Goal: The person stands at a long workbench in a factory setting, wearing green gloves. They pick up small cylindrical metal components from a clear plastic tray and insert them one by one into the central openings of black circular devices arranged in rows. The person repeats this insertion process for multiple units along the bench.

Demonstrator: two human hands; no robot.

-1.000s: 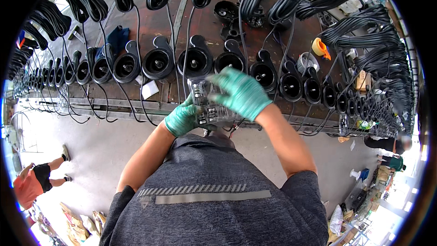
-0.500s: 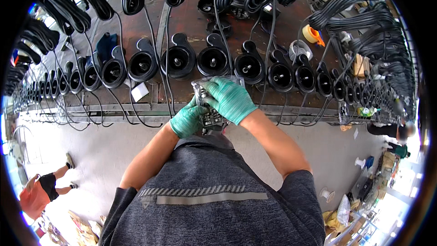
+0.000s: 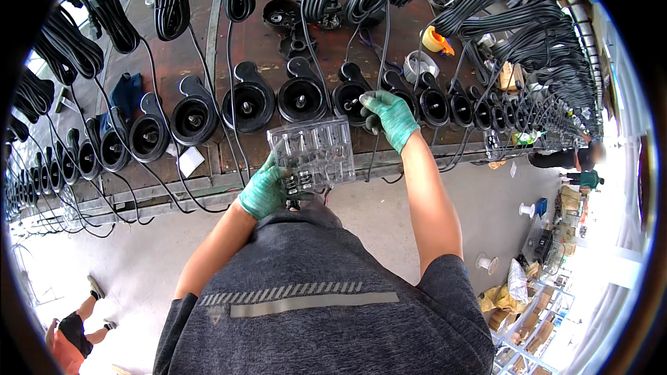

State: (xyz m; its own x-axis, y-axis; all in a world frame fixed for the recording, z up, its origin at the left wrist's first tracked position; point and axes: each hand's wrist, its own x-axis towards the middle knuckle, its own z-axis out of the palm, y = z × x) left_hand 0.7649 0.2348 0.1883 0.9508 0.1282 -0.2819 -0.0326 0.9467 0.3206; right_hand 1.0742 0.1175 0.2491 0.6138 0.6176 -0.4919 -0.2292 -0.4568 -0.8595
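Observation:
My left hand (image 3: 264, 189), in a green glove, grips the near left corner of a clear plastic tray (image 3: 338, 155) with rows of moulded pockets. Small shiny metal parts show in the pockets nearest that hand; the far pockets look bare. Also gloved, my right hand (image 3: 390, 117) reaches past the tray to a round black housing (image 3: 340, 93) with a metal shaft at its centre. Thumb and fingers are pinched together beside that shaft; what they hold, if anything, is too small to make out. Another black housing (image 3: 301, 98) stands just left of it.
Black housings line the bench edge in a long row, each with a cable. Bundled black cables (image 3: 167, 0) hang along the far side. Orange tape (image 3: 435, 40), a white roll (image 3: 420, 67) and loose black parts (image 3: 281, 12) lie on the bench (image 3: 208, 48). People stand farther off.
My right hand has left the tray and moved right to a housing, uncovering the tray's pockets. My left hand keeps hold of the tray. The whole view has turned slightly.

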